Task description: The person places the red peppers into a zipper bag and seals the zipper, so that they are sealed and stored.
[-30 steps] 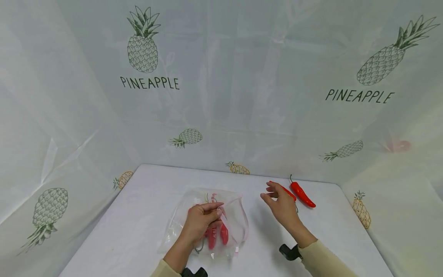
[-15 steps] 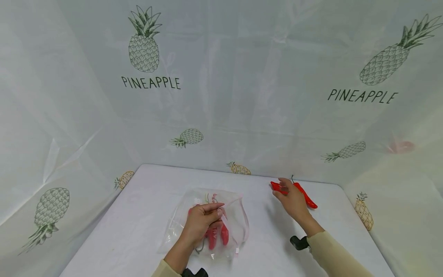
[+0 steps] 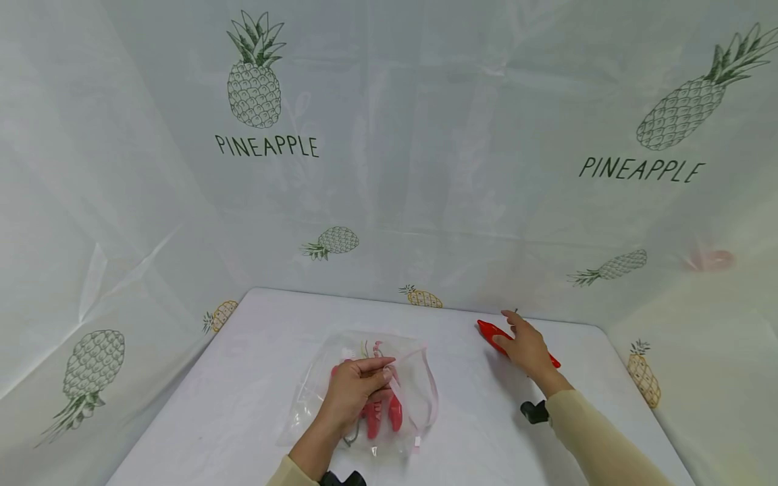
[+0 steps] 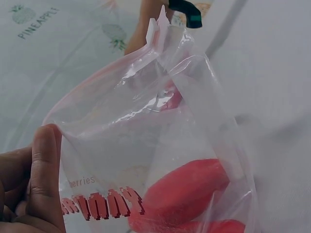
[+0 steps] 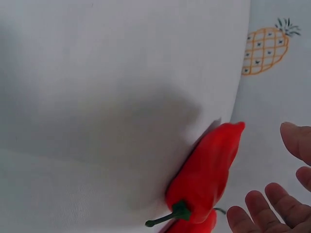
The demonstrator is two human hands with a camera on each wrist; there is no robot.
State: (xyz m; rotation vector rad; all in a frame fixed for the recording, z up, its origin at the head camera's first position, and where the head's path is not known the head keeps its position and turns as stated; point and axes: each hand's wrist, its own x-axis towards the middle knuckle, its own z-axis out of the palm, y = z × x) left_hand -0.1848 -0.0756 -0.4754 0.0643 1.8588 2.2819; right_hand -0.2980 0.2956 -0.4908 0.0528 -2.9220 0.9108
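My left hand (image 3: 358,385) pinches the edge of a clear zip bag (image 4: 112,111) between thumb and fingers. Several red chili peppers (image 4: 187,187) lie inside the bag, some hidden behind the hand in the head view. At the right back of the table my right hand (image 3: 525,345) reaches over two loose red peppers, fingers spread and holding nothing. The nearer pepper (image 5: 204,170) shows its green stem and pointed tip in the right wrist view, beside the fingertips. A second pepper (image 3: 554,361) is mostly covered by the hand in the head view.
The white table (image 3: 267,337) ends at a pale curtain (image 3: 425,169) printed with pineapples, close behind the loose peppers. A reddish shape (image 3: 711,260) shows faintly on the curtain at the right. Each wrist wears a black camera mount (image 3: 535,412).
My right hand has moved right, from left of the loose peppers to over them. The left hand has stayed at the bag.
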